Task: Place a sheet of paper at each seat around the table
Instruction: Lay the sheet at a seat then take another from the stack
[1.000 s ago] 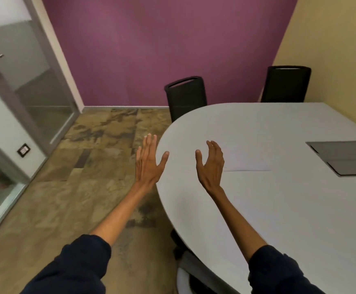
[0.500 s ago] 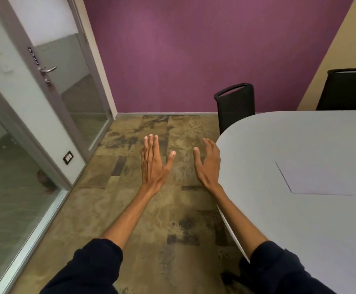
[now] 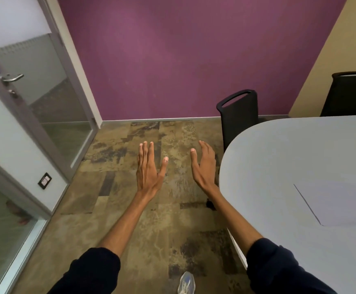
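A white sheet of paper (image 3: 340, 204) lies flat on the pale grey rounded table (image 3: 278, 158) at the right. My left hand (image 3: 148, 168) is stretched out over the floor with straight fingers and holds nothing. My right hand (image 3: 204, 166) is also out over the floor, fingers straight, just left of the table's curved edge, empty. Two black chairs stand at the table's far side: one (image 3: 239, 115) at the rounded end, another (image 3: 350, 93) by the yellow wall.
A glass door (image 3: 45, 85) with a metal handle and a glass partition run along the left. A purple wall closes the far side. Mottled brown floor (image 3: 130, 209) spreads between door and table. My shoe (image 3: 186, 283) shows at the bottom.
The view has swung left: the table and paper slid toward the right edge and the glass door came into view. Both hands stay open and empty, now over the floor instead of the table.
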Demonstrator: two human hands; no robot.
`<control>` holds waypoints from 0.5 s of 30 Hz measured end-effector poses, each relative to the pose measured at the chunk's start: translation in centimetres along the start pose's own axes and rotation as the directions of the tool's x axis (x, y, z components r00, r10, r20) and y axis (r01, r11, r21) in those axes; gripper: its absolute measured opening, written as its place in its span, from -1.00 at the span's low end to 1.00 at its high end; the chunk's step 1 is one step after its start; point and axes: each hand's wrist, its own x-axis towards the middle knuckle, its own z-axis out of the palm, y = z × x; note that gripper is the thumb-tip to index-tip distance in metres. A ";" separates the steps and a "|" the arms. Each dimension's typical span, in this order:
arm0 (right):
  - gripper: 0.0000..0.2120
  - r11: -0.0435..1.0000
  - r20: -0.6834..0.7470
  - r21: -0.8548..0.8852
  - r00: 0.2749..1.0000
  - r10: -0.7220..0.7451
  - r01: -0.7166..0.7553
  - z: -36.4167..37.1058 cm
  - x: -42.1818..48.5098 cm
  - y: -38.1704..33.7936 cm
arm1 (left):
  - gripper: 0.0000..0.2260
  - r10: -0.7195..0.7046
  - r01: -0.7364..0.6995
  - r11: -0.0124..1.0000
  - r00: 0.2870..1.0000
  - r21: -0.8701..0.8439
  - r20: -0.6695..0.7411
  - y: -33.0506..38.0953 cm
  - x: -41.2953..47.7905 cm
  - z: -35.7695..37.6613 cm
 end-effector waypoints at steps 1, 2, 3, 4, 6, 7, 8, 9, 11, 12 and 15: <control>-0.49 1.000 -0.005 -0.004 1.000 0.013 -0.013 0.6 1.7 0.5 | -0.33 0.009 -0.009 1.000 1.000 0.002 0.013 -0.2 1.9 1.1; -0.47 1.000 -0.013 -0.004 1.000 0.028 -0.028 1.1 3.5 1.0 | -0.32 0.029 -0.030 0.999 0.999 0.015 0.030 -0.4 3.8 2.3; -0.44 0.999 -0.023 -0.004 0.999 0.040 -0.040 1.5 5.3 1.5 | -0.31 0.056 -0.058 0.998 0.997 0.034 0.049 -0.5 5.8 3.5; -0.42 0.999 -0.033 -0.010 0.998 0.047 -0.047 1.7 7.1 2.0 | -0.30 0.077 -0.080 0.996 0.994 0.048 0.073 -0.6 7.8 4.6; -0.41 0.997 -0.058 -0.040 0.997 0.060 -0.063 1.8 10.4 3.1 | -0.28 0.093 -0.099 0.994 0.989 0.049 0.113 0.0 11.7 6.9; -0.41 0.995 -0.071 -0.053 0.995 0.075 -0.079 1.7 11.9 3.6 | -0.27 0.100 -0.106 0.994 0.987 0.040 0.128 0.5 13.4 7.9; -0.42 0.993 -0.086 -0.065 0.992 0.091 -0.097 1.4 13.3 4.2 | -0.27 0.111 -0.116 0.993 0.984 0.028 0.143 1.0 15.0 8.9; -0.42 0.991 -0.101 -0.078 0.990 0.104 -0.112 1.1 14.7 4.9 | -0.26 0.126 -0.131 0.991 0.979 0.018 0.157 1.6 16.6 9.9; -0.43 0.985 -0.139 -0.108 0.983 0.123 -0.138 0.4 17.2 6.2 | -0.26 0.158 -0.162 0.987 0.970 0.008 0.185 2.7 19.5 12.1; -0.43 0.980 -0.163 -0.120 0.977 0.139 -0.160 0.0 18.4 7.1 | -0.26 0.172 -0.175 0.985 0.964 -0.003 0.201 3.2 20.9 13.3; -0.43 0.956 -0.234 -0.146 0.948 0.215 -0.253 -0.8 21.1 9.7 | -0.26 0.228 -0.219 0.974 0.939 -0.063 0.257 4.4 24.1 17.0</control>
